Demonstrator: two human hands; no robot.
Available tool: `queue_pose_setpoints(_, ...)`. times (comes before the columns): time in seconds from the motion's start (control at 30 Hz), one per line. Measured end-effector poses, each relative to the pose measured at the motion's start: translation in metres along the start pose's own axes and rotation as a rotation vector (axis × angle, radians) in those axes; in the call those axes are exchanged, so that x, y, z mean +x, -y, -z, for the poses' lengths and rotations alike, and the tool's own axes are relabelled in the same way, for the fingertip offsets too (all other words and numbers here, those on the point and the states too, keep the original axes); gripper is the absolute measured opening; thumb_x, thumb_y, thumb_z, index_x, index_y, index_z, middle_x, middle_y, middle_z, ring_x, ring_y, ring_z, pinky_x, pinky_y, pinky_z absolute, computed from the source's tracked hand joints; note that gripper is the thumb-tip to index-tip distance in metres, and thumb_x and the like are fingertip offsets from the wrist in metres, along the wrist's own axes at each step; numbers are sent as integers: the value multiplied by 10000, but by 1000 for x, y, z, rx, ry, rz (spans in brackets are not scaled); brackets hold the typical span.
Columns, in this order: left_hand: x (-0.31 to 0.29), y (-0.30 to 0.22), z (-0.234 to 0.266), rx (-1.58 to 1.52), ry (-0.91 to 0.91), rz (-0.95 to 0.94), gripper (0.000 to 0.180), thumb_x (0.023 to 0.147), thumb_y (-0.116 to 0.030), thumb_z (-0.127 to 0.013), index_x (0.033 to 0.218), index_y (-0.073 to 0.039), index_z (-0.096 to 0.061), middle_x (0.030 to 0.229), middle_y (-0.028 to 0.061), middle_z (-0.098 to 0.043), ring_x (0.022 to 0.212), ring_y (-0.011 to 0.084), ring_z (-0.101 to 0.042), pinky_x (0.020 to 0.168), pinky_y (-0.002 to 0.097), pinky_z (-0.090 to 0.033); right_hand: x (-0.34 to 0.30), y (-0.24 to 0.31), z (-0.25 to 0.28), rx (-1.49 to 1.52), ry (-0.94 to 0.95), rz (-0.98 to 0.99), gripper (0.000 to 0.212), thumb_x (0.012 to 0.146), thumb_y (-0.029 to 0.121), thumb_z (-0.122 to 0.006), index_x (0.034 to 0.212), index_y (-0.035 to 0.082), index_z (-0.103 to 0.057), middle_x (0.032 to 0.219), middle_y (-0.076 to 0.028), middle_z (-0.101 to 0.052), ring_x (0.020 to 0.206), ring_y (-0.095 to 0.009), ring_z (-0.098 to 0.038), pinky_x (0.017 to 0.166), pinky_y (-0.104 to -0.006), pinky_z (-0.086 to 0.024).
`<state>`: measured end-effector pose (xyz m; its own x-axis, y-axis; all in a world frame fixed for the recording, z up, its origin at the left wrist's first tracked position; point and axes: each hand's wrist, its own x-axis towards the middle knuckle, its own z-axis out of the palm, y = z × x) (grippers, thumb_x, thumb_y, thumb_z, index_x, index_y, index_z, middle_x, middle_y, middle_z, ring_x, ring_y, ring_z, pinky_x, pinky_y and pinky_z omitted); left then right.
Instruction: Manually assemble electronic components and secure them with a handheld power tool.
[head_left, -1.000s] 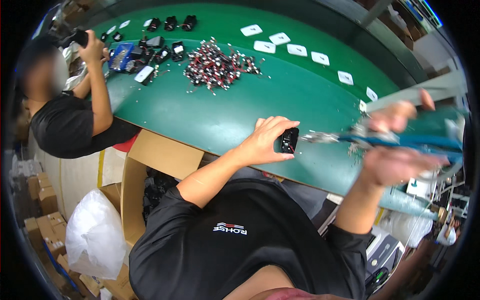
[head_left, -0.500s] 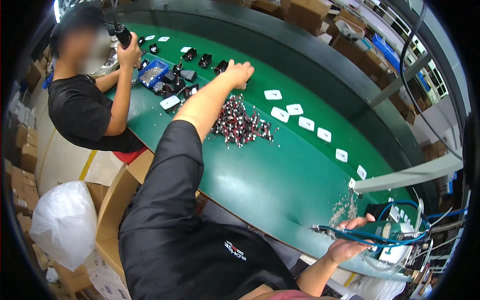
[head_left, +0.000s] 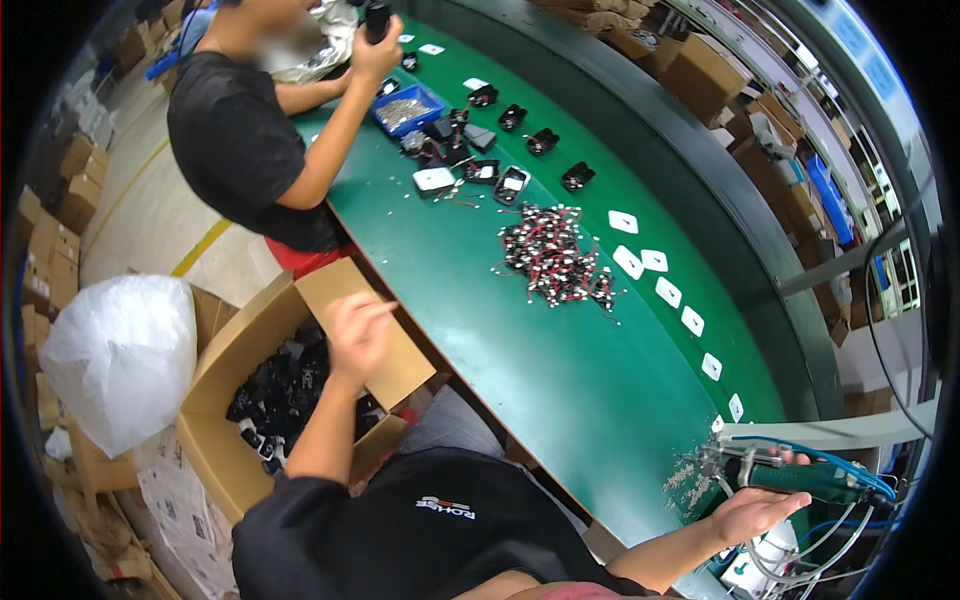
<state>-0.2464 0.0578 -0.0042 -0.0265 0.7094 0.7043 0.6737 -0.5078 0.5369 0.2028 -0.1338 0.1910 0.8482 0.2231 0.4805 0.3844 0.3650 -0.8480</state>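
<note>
My left hand (head_left: 358, 335), somewhat blurred, is over the raised flap of a cardboard box (head_left: 215, 425); its fingers are loosely apart and I see nothing in them. Inside the box lie many black plastic housings (head_left: 285, 385). At the right, my right hand (head_left: 758, 514) is palm up with fingers stretched out, beside a bench machine (head_left: 800, 482) with blue and white tubes; part of the hand is hidden behind it. A heap of small red-and-black wired connectors (head_left: 555, 255) lies on the green worktop (head_left: 500, 350). Several black housings (head_left: 577, 177) stand in a row on the green belt.
White square covers (head_left: 668, 292) are spaced along the belt. A blue tray (head_left: 408, 110) of small metal parts stands near a co-worker (head_left: 245, 150), who holds a black power screwdriver (head_left: 377, 22). Small loose bits (head_left: 690, 485) lie by the machine. A white plastic bag (head_left: 120, 360) is at left.
My left hand has left the belt, where a black housing now stands, and moved back over the cardboard box. My right hand remains by the machine. The view has shifted to the left.
</note>
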Motion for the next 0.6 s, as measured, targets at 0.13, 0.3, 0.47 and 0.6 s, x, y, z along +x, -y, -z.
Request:
queue_pose_setpoints(0.13, -186, 119, 118, 521, 75, 850, 341, 859, -138, -757, 1190, -101, -688, 1159, 137, -665, 1163, 347, -614, 1023, 486, -471, -25, 14, -43, -393, -289, 782, 523, 1110, 364, -389, 1439, -44, -383, 1394, -223, -511, 1274, -353, -540, 1101, -491, -437)
queue_pose_setpoints(0.3, -293, 162, 200, 704, 461, 1212, 875, 850, -317, -829, 1589, -232, -368, 1614, 160, -292, 1467, 440, -319, 1143, 603, -362, -209, -8, -137, -215, 1316, 424, 369, 971, 254, -686, 1240, 9, -618, 1190, -166, -646, 1048, -307, -648, 924, -415, -522)
queue_pose_setpoints(0.47, -302, 202, 192, 779, 491, 1405, 881, 936, -636, -620, 1657, -342, -209, 1727, 163, -107, 1554, 505, -129, 1148, 772, -209, -436, -114, -189, -38, 2136, 161, 551, 913, 225, -758, 1384, 31, -548, 1374, -225, -561, 1265, -392, -572, 1057, -457, -478)
queue_pose_setpoints(0.6, -371, 201, 172, 845, 423, 1462, 783, 946, -690, -562, 1605, -319, -361, 1710, 160, -153, 1502, 619, -36, 1168, 727, -255, -553, -145, -200, -765, 2557, 325, 925, 921, 441, -721, 1625, 94, -234, 1690, -225, -189, 1476, -512, -303, 1190, -614, -308)
